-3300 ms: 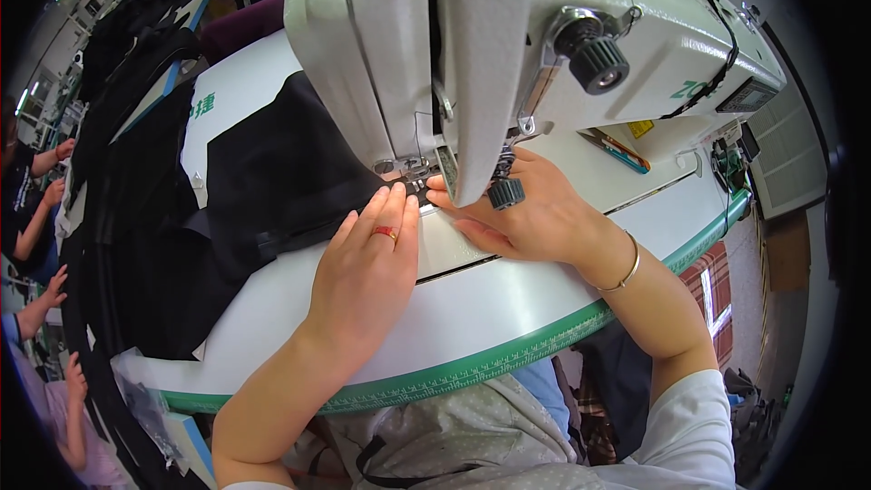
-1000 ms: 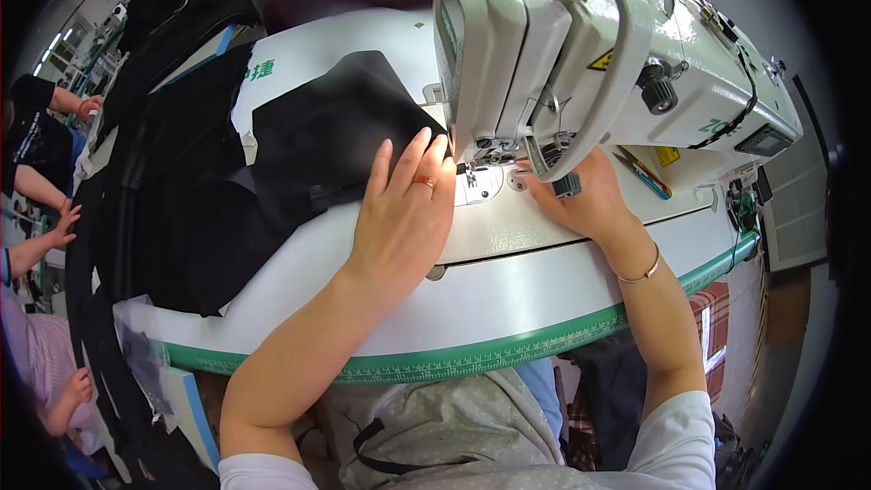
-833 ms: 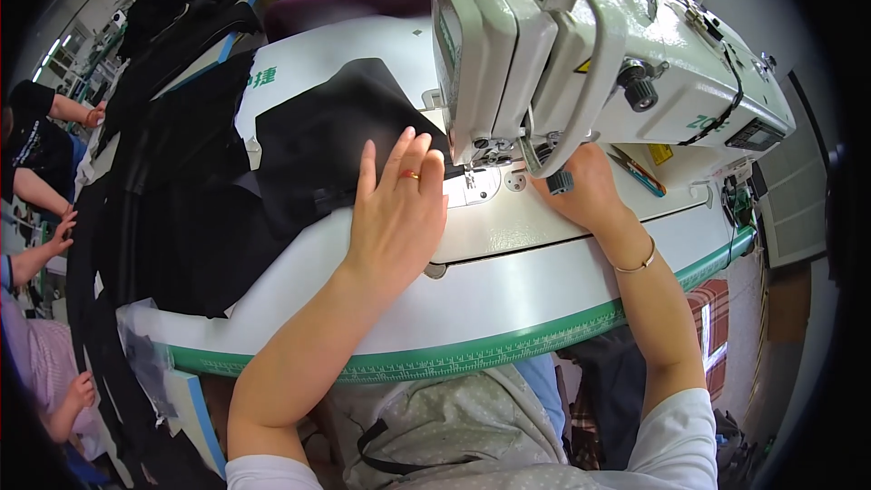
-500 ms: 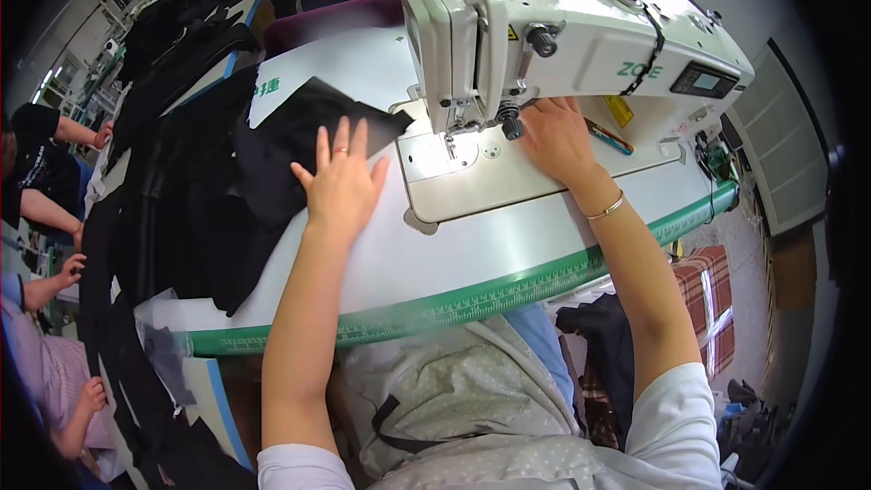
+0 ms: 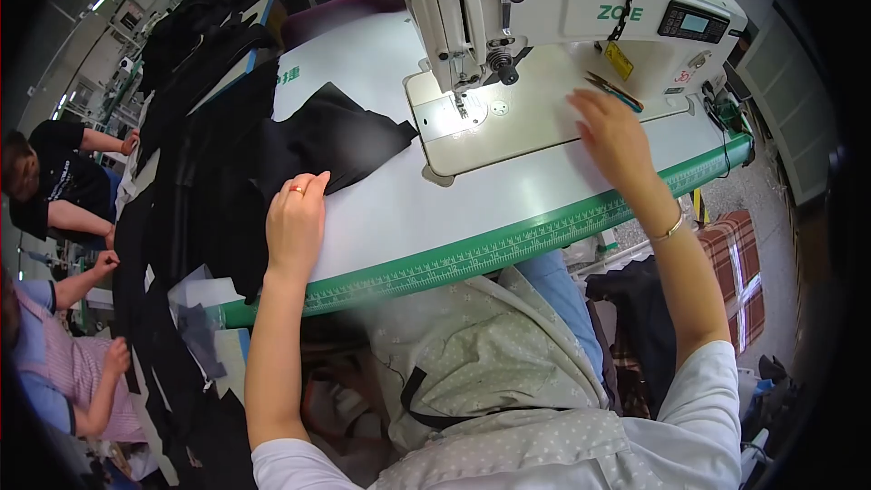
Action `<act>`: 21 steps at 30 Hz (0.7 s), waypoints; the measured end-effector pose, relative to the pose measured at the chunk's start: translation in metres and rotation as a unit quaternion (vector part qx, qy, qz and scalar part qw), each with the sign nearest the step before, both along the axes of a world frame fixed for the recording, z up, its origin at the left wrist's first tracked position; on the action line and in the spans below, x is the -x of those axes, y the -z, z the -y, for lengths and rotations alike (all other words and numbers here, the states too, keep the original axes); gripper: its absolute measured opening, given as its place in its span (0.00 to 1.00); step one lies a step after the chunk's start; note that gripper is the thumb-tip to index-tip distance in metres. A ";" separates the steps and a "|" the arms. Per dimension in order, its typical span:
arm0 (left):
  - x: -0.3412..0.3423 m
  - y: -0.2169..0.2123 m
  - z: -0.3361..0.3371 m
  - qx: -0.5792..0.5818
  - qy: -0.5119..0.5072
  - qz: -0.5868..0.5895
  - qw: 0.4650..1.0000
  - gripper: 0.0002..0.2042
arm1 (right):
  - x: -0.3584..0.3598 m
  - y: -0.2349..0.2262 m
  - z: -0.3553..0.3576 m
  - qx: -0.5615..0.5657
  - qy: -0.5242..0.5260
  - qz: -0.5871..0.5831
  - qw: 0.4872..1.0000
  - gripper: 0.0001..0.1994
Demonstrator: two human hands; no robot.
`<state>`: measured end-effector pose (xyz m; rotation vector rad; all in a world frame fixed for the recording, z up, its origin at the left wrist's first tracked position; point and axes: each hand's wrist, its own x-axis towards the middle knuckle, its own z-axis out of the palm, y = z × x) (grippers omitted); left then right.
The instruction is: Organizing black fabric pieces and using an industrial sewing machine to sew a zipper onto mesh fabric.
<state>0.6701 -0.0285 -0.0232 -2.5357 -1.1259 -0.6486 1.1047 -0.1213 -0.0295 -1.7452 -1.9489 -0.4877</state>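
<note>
Black cloth (image 5: pixel 337 138) sits on the table (image 5: pixel 390 229), left of the machine (image 5: pixel 567 11), nothing under the needle (image 5: pixel 462 107). So no stitching underway now. Seam unreadable on black, so can't tell what's done or left on this piece. Left hand (image 5: pixel 296 222): fingers bunched at cloth's near edge, grip unclear. Right hand (image 5: pixel 614 138): loosely open, holding nothing, near the tools (image 5: pixel 617 93).
</note>
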 end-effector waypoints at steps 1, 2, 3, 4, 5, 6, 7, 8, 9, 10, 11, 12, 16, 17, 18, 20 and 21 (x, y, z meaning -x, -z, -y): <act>0.004 -0.005 -0.003 -0.002 -0.005 -0.002 1.000 0.10 | 0.029 0.002 0.004 0.025 -0.047 -0.060 0.997 0.20; 0.007 -0.011 -0.006 0.033 -0.007 0.023 0.999 0.07 | 0.058 0.004 0.010 0.017 -0.106 -0.117 0.987 0.20; 0.007 -0.019 -0.008 0.067 -0.008 0.046 0.997 0.05 | 0.088 0.005 0.014 0.038 -0.142 -0.168 0.975 0.23; 0.003 -0.033 -0.007 0.093 -0.015 0.106 0.990 0.03 | 0.115 0.004 0.014 0.092 -0.169 -0.260 0.946 0.28; -0.002 -0.051 -0.002 0.136 -0.021 0.146 0.980 0.04 | 0.138 0.008 0.010 0.085 -0.200 -0.323 0.921 0.35; -0.004 -0.068 0.001 0.134 0.028 0.178 0.974 0.04 | 0.161 0.004 0.004 0.076 -0.196 -0.352 0.912 0.41; -0.005 -0.085 0.008 0.147 0.012 0.180 0.973 0.04 | 0.183 -0.007 -0.004 0.126 -0.191 -0.422 0.877 0.45; -0.014 -0.100 0.016 0.142 0.018 0.177 0.974 0.04 | 0.203 -0.005 -0.015 0.074 -0.180 -0.448 0.873 0.46; -0.023 -0.112 0.024 0.139 0.024 0.172 0.975 0.04 | 0.219 0.006 -0.029 0.024 -0.166 -0.472 0.865 0.47; -0.029 -0.129 0.037 0.127 0.025 0.158 0.979 0.03 | 0.231 0.006 -0.039 0.020 -0.165 -0.499 0.851 0.45; -0.031 -0.147 0.051 0.098 0.031 0.139 0.985 0.03 | 0.240 0.002 -0.044 0.016 -0.170 -0.525 0.834 0.43; -0.031 -0.160 0.062 0.071 0.037 0.122 0.989 0.03 | 0.241 -0.006 -0.042 0.030 -0.172 -0.551 0.816 0.35; -0.021 -0.204 0.095 0.106 0.013 0.157 0.982 0.01 | 0.198 -0.040 -0.007 0.233 -0.365 -0.643 0.632 0.23; -0.016 -0.213 0.103 0.139 0.013 0.188 0.972 0.01 | 0.174 -0.067 0.013 0.329 -0.394 -0.583 0.630 0.21; 0.001 -0.224 0.106 0.193 0.012 0.175 0.965 0.03 | 0.155 -0.093 0.030 0.421 -0.423 -0.513 0.617 0.20; 0.030 -0.242 0.117 0.373 0.013 0.174 0.911 0.06 | 0.139 -0.115 0.051 0.393 -0.561 -0.481 0.548 0.17; 0.030 -0.238 0.114 0.460 0.017 0.189 0.867 0.07 | 0.127 -0.130 0.058 0.410 -0.555 -0.454 0.563 0.14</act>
